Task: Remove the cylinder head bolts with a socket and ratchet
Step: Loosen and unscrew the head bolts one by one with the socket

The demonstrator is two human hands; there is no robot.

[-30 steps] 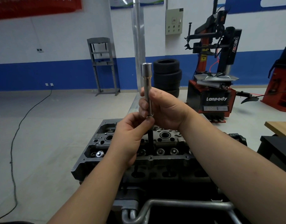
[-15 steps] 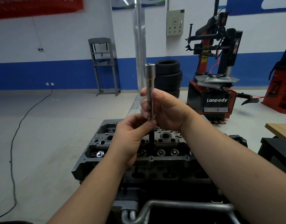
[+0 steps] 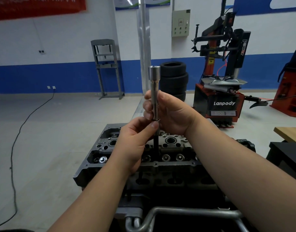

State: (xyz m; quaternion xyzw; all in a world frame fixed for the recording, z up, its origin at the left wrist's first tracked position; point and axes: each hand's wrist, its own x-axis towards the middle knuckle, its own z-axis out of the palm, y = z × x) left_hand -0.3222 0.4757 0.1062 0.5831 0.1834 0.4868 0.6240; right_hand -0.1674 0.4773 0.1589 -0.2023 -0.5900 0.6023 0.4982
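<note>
Socket (image 3: 154, 91) and bolt (image 3: 156, 144) held above the cylinder head (image 3: 170, 143).
Right hand (image 3: 170, 113) fingers wrap the socket; left hand (image 3: 135, 139) fingers pinch the bolt; tyres (image 3: 175, 81) and a tyre machine (image 3: 222, 91) stand behind.

The pale floor (image 3: 60, 131) carries a black cable (image 3: 15, 148), stacked tyres (image 3: 174, 81), a grey press frame (image 3: 107, 69) and a tyre changer (image 3: 222, 101).

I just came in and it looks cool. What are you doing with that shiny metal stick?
A person holds a long silver socket upright in the right hand, above a bare cylinder head. The left hand pinches just under the socket's lower end, where a dark bolt hangs down. It looks like the bolt is being pulled from the socket.
</note>
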